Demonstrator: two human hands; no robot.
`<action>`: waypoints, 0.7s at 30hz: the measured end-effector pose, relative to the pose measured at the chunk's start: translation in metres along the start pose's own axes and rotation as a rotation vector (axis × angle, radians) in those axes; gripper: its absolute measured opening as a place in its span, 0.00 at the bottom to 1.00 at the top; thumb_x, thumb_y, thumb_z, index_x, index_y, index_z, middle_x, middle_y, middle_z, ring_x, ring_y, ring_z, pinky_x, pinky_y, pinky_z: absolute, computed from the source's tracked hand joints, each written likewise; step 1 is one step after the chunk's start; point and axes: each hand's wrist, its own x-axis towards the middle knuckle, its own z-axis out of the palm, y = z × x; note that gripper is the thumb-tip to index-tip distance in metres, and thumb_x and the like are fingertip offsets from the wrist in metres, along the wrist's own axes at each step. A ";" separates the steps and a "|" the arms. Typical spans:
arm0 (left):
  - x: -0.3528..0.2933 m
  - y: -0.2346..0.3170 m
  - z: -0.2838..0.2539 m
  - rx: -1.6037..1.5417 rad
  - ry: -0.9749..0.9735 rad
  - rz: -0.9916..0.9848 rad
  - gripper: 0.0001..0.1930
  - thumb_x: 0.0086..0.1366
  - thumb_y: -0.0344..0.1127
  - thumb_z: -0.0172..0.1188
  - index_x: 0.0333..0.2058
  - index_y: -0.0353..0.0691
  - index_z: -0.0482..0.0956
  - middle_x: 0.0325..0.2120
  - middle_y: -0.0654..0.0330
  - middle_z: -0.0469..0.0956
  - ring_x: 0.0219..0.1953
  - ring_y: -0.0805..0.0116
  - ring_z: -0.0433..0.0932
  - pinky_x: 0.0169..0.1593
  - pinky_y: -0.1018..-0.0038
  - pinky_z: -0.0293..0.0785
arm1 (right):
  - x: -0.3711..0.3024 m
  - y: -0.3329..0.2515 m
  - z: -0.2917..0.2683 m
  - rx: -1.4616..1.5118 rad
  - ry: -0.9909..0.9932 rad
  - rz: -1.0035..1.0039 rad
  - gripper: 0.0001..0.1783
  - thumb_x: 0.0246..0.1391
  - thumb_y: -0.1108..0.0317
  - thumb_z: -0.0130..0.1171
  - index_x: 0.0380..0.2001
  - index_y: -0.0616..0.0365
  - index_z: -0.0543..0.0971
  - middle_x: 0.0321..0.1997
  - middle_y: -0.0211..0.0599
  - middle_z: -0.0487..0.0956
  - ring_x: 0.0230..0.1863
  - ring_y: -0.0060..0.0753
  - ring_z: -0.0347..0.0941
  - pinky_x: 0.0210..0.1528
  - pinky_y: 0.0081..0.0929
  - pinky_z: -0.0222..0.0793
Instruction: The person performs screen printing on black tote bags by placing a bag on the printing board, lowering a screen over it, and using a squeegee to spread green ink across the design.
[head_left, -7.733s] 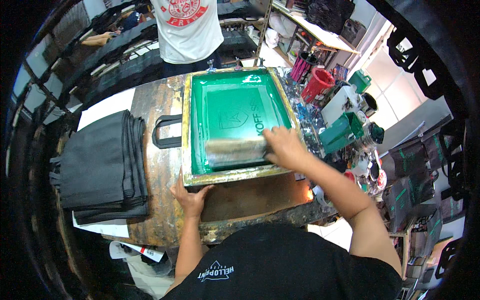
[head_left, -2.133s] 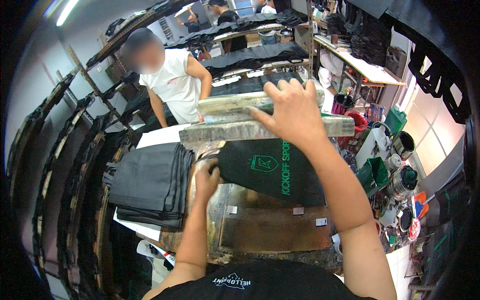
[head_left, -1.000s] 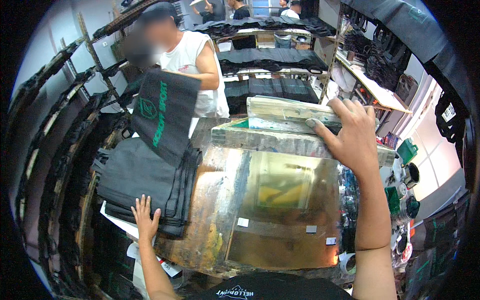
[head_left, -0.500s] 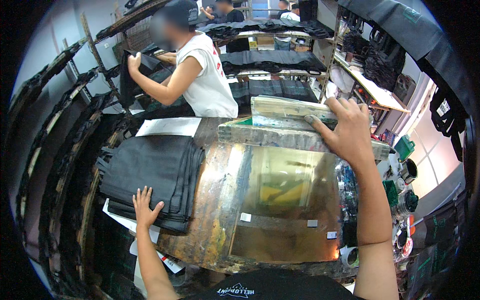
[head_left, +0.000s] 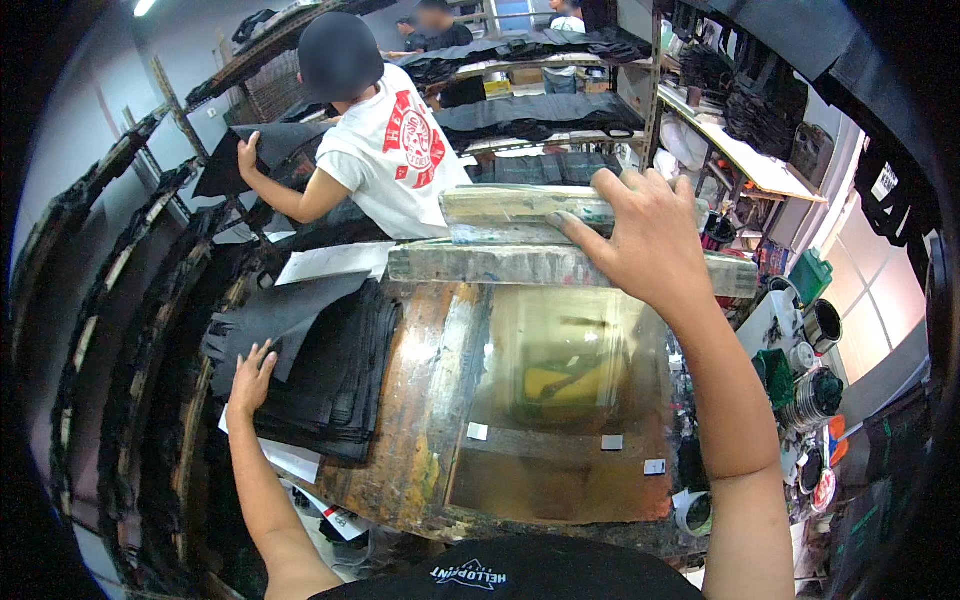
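My left hand (head_left: 252,378) has its fingers spread against the near edge of the top black fabric bag (head_left: 262,322). That bag is buckled and partly raised off the stack of black bags (head_left: 340,385) beneath it. My right hand (head_left: 650,235) is closed around a long wooden squeegee (head_left: 500,208), thumb on its near side. Just below the squeegee runs the worn wooden bar of a printing screen frame (head_left: 480,265). Before me, a glossy amber sheet (head_left: 560,470) with several small white tabs lies on the stained worktable (head_left: 400,430).
A co-worker in a white sleeveless shirt (head_left: 400,150) handles black sheets beyond the stack. Curved racks of black bags (head_left: 130,370) line the left, more shelves (head_left: 545,115) the back. Cans (head_left: 822,322) and tubs crowd the right edge. White paper (head_left: 335,262) lies behind the stack.
My left hand has moved left and away from me, buckling the top bag. The squeegee, my right hand and the frame bar have shifted left in view. The co-worker has turned away.
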 end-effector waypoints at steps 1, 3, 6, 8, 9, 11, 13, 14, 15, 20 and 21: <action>-0.002 0.028 -0.019 0.026 -0.046 0.028 0.28 0.79 0.53 0.48 0.63 0.38 0.77 0.64 0.37 0.72 0.71 0.40 0.65 0.76 0.51 0.53 | 0.002 0.000 0.002 -0.009 -0.001 -0.013 0.28 0.58 0.39 0.63 0.37 0.56 0.80 0.32 0.40 0.80 0.41 0.45 0.76 0.49 0.48 0.62; -0.016 0.086 -0.035 0.080 -0.105 0.073 0.26 0.78 0.50 0.51 0.62 0.38 0.78 0.61 0.41 0.76 0.68 0.42 0.70 0.76 0.50 0.54 | 0.002 0.001 0.003 -0.008 0.003 -0.015 0.28 0.60 0.38 0.61 0.37 0.56 0.80 0.33 0.40 0.80 0.41 0.45 0.76 0.50 0.49 0.63; -0.034 0.150 -0.014 0.161 -0.123 0.214 0.23 0.77 0.49 0.52 0.59 0.39 0.81 0.58 0.45 0.80 0.63 0.47 0.76 0.73 0.50 0.61 | 0.003 0.001 0.002 -0.019 -0.003 -0.003 0.29 0.61 0.37 0.60 0.38 0.56 0.81 0.34 0.40 0.81 0.43 0.45 0.77 0.52 0.49 0.64; -0.046 0.191 0.009 0.113 -0.136 0.287 0.23 0.77 0.49 0.52 0.58 0.39 0.81 0.57 0.46 0.81 0.61 0.48 0.78 0.69 0.50 0.65 | 0.003 0.001 0.002 -0.038 0.004 -0.005 0.29 0.61 0.37 0.59 0.39 0.56 0.81 0.36 0.40 0.81 0.44 0.44 0.78 0.54 0.50 0.64; -0.049 0.212 0.027 0.067 -0.154 0.313 0.23 0.77 0.49 0.52 0.58 0.39 0.81 0.57 0.46 0.81 0.60 0.49 0.79 0.68 0.52 0.68 | 0.004 -0.001 0.000 -0.047 -0.036 0.008 0.29 0.61 0.36 0.59 0.39 0.56 0.81 0.36 0.40 0.82 0.45 0.44 0.78 0.54 0.50 0.64; -0.059 0.264 0.054 -0.046 -0.235 0.320 0.24 0.78 0.51 0.50 0.58 0.39 0.81 0.55 0.47 0.82 0.58 0.50 0.80 0.63 0.53 0.72 | 0.006 -0.004 -0.006 -0.057 -0.109 0.033 0.30 0.62 0.36 0.59 0.40 0.56 0.81 0.37 0.40 0.82 0.46 0.44 0.78 0.54 0.50 0.65; -0.067 0.310 0.104 -0.129 -0.264 0.367 0.27 0.79 0.54 0.45 0.58 0.38 0.80 0.53 0.48 0.83 0.56 0.49 0.82 0.59 0.55 0.76 | 0.005 0.000 -0.005 -0.063 -0.077 0.028 0.30 0.61 0.36 0.59 0.40 0.55 0.81 0.38 0.40 0.82 0.46 0.45 0.78 0.54 0.50 0.65; -0.071 0.335 0.125 -0.179 -0.312 0.421 0.29 0.79 0.56 0.43 0.58 0.38 0.81 0.53 0.45 0.83 0.54 0.46 0.82 0.58 0.53 0.77 | 0.004 0.002 -0.001 -0.068 -0.066 0.023 0.30 0.61 0.36 0.59 0.40 0.55 0.81 0.38 0.41 0.82 0.46 0.45 0.78 0.54 0.50 0.65; -0.075 0.361 0.141 -0.229 -0.357 0.472 0.31 0.79 0.59 0.42 0.57 0.38 0.81 0.53 0.43 0.82 0.53 0.42 0.82 0.57 0.51 0.78 | 0.004 0.002 0.000 -0.066 -0.079 0.028 0.30 0.61 0.36 0.59 0.40 0.55 0.81 0.38 0.41 0.82 0.46 0.45 0.78 0.54 0.50 0.65; -0.100 0.457 0.189 -0.292 -0.411 0.567 0.33 0.80 0.59 0.39 0.59 0.35 0.78 0.51 0.40 0.82 0.54 0.41 0.82 0.57 0.48 0.77 | 0.013 0.002 0.001 -0.065 -0.039 -0.003 0.29 0.60 0.36 0.60 0.40 0.55 0.81 0.36 0.43 0.82 0.45 0.47 0.78 0.51 0.49 0.64; -0.103 0.471 0.190 -0.293 -0.393 0.583 0.33 0.80 0.59 0.39 0.60 0.34 0.77 0.51 0.39 0.82 0.54 0.40 0.81 0.57 0.48 0.77 | 0.013 0.002 0.000 -0.067 -0.032 -0.006 0.29 0.60 0.37 0.60 0.40 0.55 0.81 0.36 0.43 0.82 0.45 0.47 0.78 0.51 0.49 0.64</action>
